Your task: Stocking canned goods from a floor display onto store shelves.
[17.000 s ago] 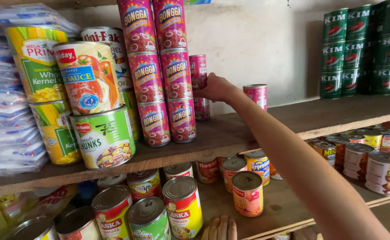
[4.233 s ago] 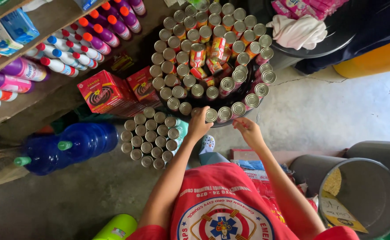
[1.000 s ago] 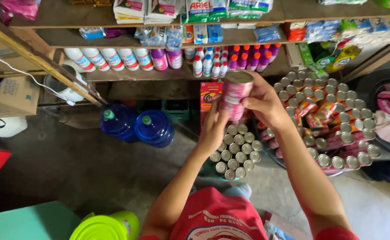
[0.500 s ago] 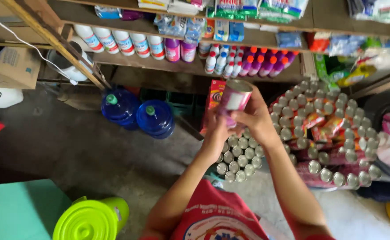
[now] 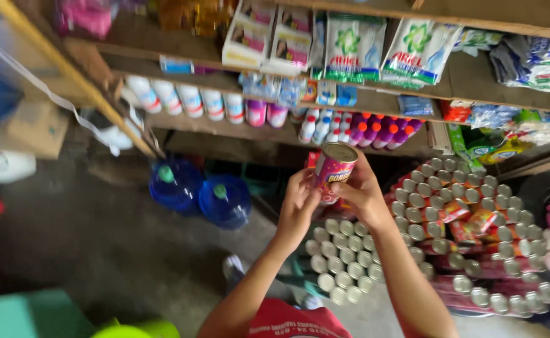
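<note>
Holding one pink-labelled tin can [image 5: 333, 170] up at chest height in the head view, both hands on it, well above the floor stock. Left hand [image 5: 298, 206] is curled around the can's lower left side, fingers wrapped partly closed against the label. Right hand [image 5: 364, 191] clamps the right side, fingers [image 5: 349, 183] bent round the body, thumb side hidden behind the can. Silver lid faces up, can tilted slightly. Progress, as a judgement: one can picked and in hand, not yet set anywhere; the stacked cans on the floor [image 5: 344, 256] and the bigger wrapped trays of cans [image 5: 469, 219] to the right look mostly untouched. Blue water jugs [image 5: 200, 191] sit left, bottle shelf [image 5: 225, 103] behind.
</note>
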